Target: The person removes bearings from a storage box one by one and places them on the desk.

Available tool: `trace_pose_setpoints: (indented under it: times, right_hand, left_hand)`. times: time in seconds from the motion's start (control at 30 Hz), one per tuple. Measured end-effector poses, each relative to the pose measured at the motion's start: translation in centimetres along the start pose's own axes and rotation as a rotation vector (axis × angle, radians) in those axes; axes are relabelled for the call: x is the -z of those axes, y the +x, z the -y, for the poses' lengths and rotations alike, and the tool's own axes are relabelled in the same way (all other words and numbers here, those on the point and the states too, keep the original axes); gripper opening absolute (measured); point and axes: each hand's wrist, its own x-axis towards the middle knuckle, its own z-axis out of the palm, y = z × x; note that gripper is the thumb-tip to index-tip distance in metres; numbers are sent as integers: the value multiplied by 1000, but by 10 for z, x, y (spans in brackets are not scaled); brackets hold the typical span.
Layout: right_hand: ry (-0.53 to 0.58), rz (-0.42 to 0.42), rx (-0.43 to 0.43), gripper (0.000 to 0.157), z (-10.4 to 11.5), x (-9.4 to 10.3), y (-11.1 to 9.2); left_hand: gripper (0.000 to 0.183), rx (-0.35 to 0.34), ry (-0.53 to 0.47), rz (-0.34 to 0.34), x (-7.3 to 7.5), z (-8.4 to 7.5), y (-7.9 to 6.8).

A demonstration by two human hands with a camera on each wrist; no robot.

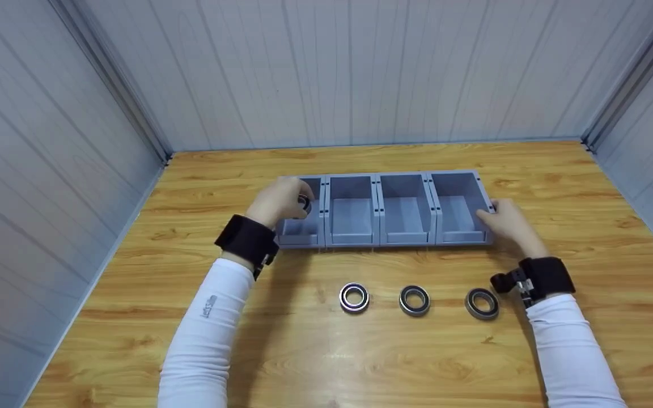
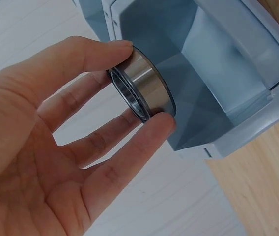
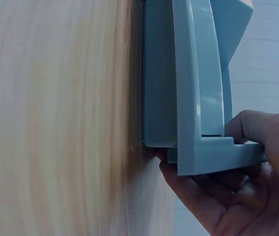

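Note:
My left hand [image 1: 284,199] pinches a ball bearing [image 2: 148,84] between thumb and fingertips, over the leftmost compartment of a grey-blue row of bins [image 1: 351,239]. In the left wrist view the bearing is tilted, its steel outer ring facing the bin's opening. At the other end, my right hand [image 1: 505,220] grips the side wall of the rightmost bin [image 3: 198,98], thumb inside the rim and fingers outside. Three more bearings lie flat on the table in front of the bins: a left one [image 1: 354,297], a middle one [image 1: 415,300] and a right one [image 1: 482,304].
The bins stand on a wood-grain table [image 1: 394,368]. Pale panel walls [image 1: 326,73] enclose it at the back and both sides. The right bearing lies close to the black band [image 1: 547,277] on my right wrist.

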Motion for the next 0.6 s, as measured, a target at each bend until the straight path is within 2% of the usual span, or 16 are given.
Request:
trace_pose_setpoints:
  times: [0.37,0.6]
  right_hand:
    - [5,-1,0,41,1,0,0]
    - [6,-7,-7,41,2,-1,1]
  left_hand:
    - [43,11,-2,14,3,-2,-4]
    - [41,-7,9,13,4,-4,-9]
